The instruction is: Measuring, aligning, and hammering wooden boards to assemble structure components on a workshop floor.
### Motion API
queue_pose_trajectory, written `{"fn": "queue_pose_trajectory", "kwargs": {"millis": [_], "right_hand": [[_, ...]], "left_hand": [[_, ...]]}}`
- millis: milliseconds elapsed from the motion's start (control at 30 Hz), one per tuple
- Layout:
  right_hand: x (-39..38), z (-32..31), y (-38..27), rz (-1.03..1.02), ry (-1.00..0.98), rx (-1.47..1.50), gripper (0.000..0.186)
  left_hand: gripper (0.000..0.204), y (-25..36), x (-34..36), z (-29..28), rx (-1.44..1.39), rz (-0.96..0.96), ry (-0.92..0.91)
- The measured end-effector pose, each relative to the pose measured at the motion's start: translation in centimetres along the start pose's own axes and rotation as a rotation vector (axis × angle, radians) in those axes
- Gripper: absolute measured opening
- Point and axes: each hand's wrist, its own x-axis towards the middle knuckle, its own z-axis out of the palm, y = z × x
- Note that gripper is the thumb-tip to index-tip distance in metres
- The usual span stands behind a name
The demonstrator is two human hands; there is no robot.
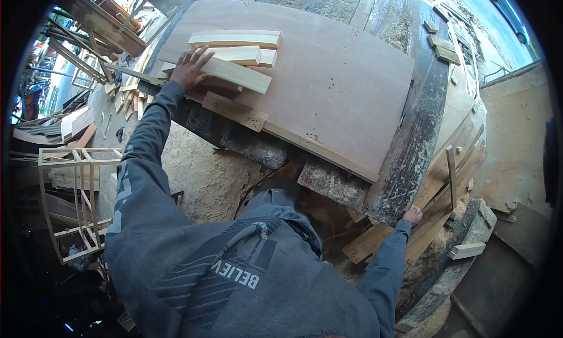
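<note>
My left hand [190, 68] lies across a pale wooden block [243, 75], fingers spread over its far edge and thumb on the near side. Just beyond it, several similar blocks [234, 38] rest on a large plywood board [328, 97]. A short wooden strip [236, 111] sits along the board's near edge, close to that hand. Low on the right, my right hand [413, 215] is closed beside the near corner of the dark, worn workbench [404, 179]. Whatever its fingers may hold is hidden.
Long planks [437, 221] lean along the workbench's right side. A slatted wooden frame [82, 203] stands at left, with scrap wood [132, 100] piled beyond it. Two small blocks [467, 250] rest on a rough beam [451, 279] at right. Sawdust [199, 174] covers the ground.
</note>
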Motion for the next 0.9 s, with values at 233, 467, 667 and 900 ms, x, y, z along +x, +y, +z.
{"fn": "queue_pose_trajectory", "kwargs": {"millis": [233,467,667,900], "right_hand": [[0.7,0.4,0.4,-0.008,0.009,-0.001,0.035],[0.7,0.3,0.1,-0.059,0.012,0.053,0.034],[-1.7,0.0,0.2,0.000,-0.044,0.507,0.029],[-2.7,-1.5,13.2,0.638,-0.126,1.069,0.021]], "left_hand": [[0.086,0.7,-2.4,8.1,-0.028,-0.190,-0.053],[0.080,-4.0,4.2,10.5,-0.191,-0.792,-0.174],[0.082,3.0,2.1,12.6,-0.462,-0.609,0.381],[0.081,19.1,-12.3,14.3,-0.583,-0.563,0.093]]}}
